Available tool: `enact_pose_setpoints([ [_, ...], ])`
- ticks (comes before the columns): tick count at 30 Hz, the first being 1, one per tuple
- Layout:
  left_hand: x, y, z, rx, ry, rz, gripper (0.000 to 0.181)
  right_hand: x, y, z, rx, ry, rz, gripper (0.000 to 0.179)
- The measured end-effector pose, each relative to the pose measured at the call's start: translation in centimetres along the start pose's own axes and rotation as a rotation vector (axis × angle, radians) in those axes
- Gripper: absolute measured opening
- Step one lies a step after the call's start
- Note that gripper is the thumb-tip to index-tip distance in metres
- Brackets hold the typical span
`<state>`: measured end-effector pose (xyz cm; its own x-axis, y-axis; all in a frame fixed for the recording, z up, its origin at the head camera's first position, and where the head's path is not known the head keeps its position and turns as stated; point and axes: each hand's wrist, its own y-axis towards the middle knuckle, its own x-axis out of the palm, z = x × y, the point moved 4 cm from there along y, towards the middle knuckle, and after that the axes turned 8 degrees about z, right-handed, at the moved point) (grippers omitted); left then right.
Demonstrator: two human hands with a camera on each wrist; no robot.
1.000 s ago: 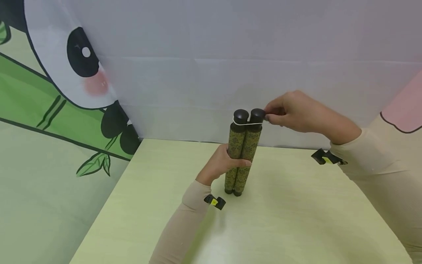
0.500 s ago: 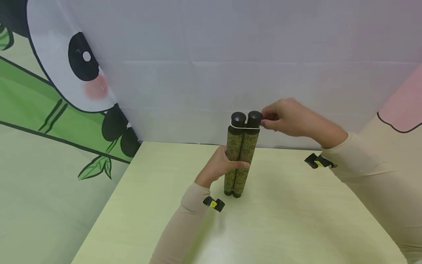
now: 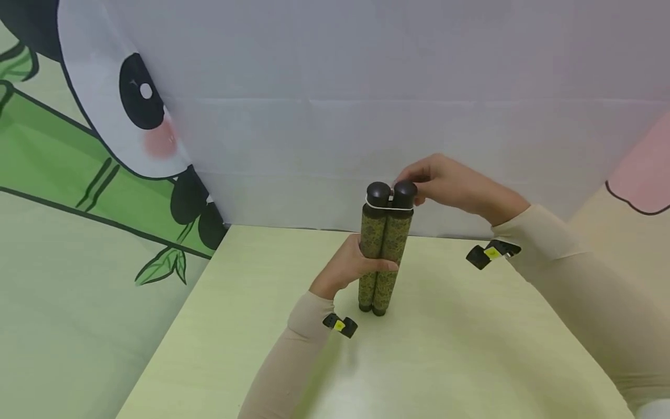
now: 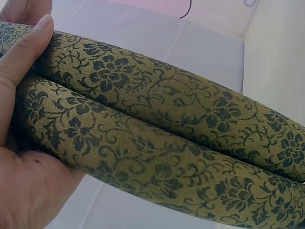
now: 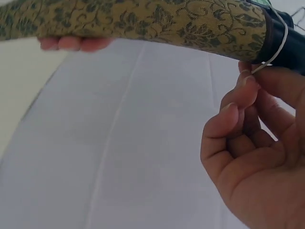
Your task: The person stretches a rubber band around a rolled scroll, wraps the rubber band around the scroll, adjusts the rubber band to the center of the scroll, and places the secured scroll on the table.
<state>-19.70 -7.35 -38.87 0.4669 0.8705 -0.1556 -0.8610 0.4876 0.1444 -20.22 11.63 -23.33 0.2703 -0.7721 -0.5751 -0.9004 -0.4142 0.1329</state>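
A scroll in two rolls (image 3: 373, 234), covered in gold-green brocade with dark flowers, stands nearly upright on the table, leaning slightly. Black knobs (image 3: 405, 190) cap its top ends, and a thin white cord (image 3: 389, 208) loops round both just above the brocade. My left hand (image 3: 346, 265) grips both rolls at mid-length, its thumb across the front. In the right wrist view, thumb and fingertips of my right hand (image 5: 257, 138) pinch the white cord at the edge of the black end. From the head, that hand's fingertips are partly hidden behind the right knob.
The pale yellow-green table (image 3: 251, 326) meets a grey-white cloth wall (image 3: 314, 134) close behind the scroll. A cartoon panda and bamboo print (image 3: 78, 157) covers the left wall. A small black device with a yellow mark (image 3: 339, 325) is strapped to the left sleeve.
My right hand has moved left, from the right side of the knobs to partly behind them. The left hand keeps its grip, and the scroll stays nearly in place.
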Motion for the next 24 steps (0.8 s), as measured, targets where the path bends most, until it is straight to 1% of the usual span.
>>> enact_pose_setpoints([
  [2,0.1,0.1,0.0,-0.003,0.000,-0.005,0.041,0.2,0.5,0.6,0.024,0.190,-0.063,0.019],
  [5,0.2,0.1,0.0,-0.011,-0.003,-0.007,0.042,0.9,1.4,1.5,0.040,0.476,-0.204,0.018],
  [6,0.2,0.2,0.0,-0.014,-0.008,-0.008,0.043,1.2,1.6,1.8,0.043,0.546,-0.252,0.017],
  [8,0.3,0.1,-0.1,-0.023,-0.014,-0.011,0.043,1.7,2.1,2.2,0.035,0.623,-0.342,0.015],
  [9,0.3,0.1,-0.1,-0.025,-0.015,-0.012,0.042,1.9,2.3,2.3,0.033,0.642,-0.370,0.015],
  [11,0.4,0.1,-0.1,-0.025,-0.012,-0.017,0.043,2.3,2.6,2.4,0.019,0.644,-0.416,0.017],
  [14,0.4,0.1,-0.1,-0.017,-0.002,-0.019,0.044,2.8,2.8,1.9,0.020,0.622,-0.441,0.023],
  [17,0.5,0.1,-0.1,-0.008,0.000,-0.023,0.044,3.2,3.1,1.6,0.051,0.603,-0.425,0.025],
  [21,0.5,0.2,0.0,-0.008,-0.004,-0.029,0.043,3.5,3.3,1.6,0.127,0.575,-0.377,0.024],
  [24,0.5,0.3,-0.1,-0.011,-0.007,-0.033,0.042,3.7,3.3,1.7,0.163,0.553,-0.364,0.030],
])
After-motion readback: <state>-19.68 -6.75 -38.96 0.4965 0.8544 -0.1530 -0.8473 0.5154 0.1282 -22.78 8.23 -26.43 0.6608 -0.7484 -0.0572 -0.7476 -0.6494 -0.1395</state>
